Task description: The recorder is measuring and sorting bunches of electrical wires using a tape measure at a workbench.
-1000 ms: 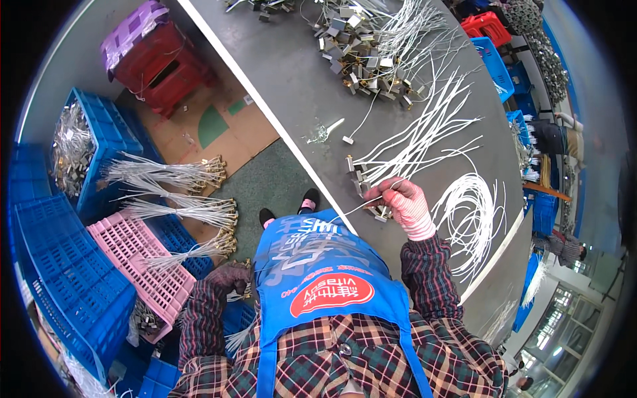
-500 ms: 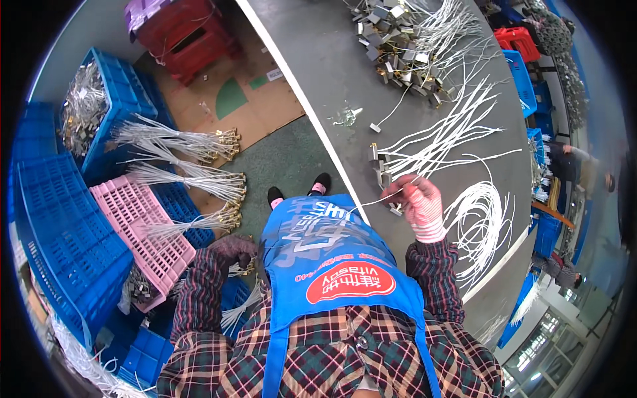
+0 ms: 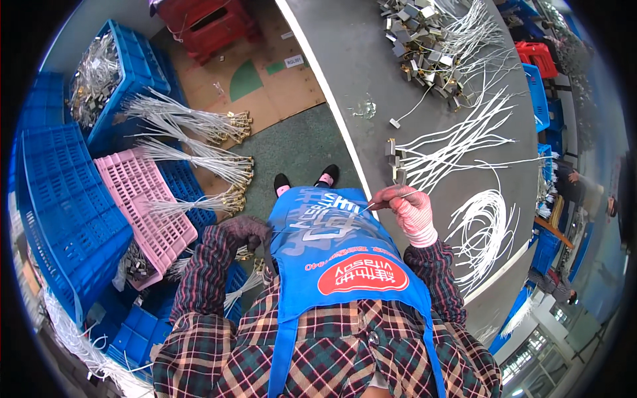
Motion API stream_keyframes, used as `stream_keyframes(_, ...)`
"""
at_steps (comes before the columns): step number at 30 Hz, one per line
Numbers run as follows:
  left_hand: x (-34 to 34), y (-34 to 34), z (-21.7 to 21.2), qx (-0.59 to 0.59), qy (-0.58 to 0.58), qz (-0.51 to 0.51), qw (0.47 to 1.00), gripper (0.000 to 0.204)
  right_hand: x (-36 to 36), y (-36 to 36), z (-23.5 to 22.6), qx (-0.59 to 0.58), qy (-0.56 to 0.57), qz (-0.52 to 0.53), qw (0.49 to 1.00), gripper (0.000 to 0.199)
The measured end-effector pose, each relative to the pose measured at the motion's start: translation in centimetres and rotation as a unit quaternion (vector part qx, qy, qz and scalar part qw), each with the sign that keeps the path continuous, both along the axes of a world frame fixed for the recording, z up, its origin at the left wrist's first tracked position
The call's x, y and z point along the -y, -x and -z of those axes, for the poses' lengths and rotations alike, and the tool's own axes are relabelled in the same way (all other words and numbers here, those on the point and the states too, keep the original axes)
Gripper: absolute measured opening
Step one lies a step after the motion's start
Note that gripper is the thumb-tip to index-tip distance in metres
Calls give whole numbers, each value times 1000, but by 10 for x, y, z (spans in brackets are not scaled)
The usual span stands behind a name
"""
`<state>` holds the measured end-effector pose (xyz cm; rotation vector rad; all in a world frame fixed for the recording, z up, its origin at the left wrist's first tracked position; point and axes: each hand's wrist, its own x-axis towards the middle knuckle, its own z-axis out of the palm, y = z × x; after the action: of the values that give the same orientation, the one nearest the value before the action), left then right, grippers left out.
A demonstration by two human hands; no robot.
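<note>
My right hand (image 3: 408, 211), in a pink-and-white striped glove, pinches a thin white cable (image 3: 379, 205) at the table's near edge. One end of that cable reaches over the front of my blue apron. My left hand (image 3: 247, 232), in a dark grey glove, is curled at the apron's left side; what its fingers hold is hidden. Just beyond my right hand lies a spread of white cables (image 3: 458, 142) with metal-boxed connectors (image 3: 394, 156) at their left ends. A loose coil of white cables (image 3: 483, 222) rests to the right of that hand.
A large heap of connectors (image 3: 424, 50) with cables covers the grey table's (image 3: 345, 73) far part. On my left, tied cable bundles (image 3: 199, 159) with brass-coloured ends lie by a pink crate (image 3: 142, 205) and blue crates (image 3: 73, 219). A red stool (image 3: 215, 30) stands far left.
My right hand has drawn slightly toward my body with the cable. My left hand has come up and right, closer to the apron. The whole view has shifted a little.
</note>
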<state>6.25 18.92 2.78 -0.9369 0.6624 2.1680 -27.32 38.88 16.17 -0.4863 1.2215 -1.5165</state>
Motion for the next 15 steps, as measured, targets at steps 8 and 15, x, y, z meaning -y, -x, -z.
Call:
stream_keyframes(8,-3,-23,30,12,-7,-6,1000,23,-21,-10,-1,17,-90,-25,996,28)
stream_keyframes(15,1,-17,12,4,35,11,999,27,-25,3,1,41,-49,73,995,24)
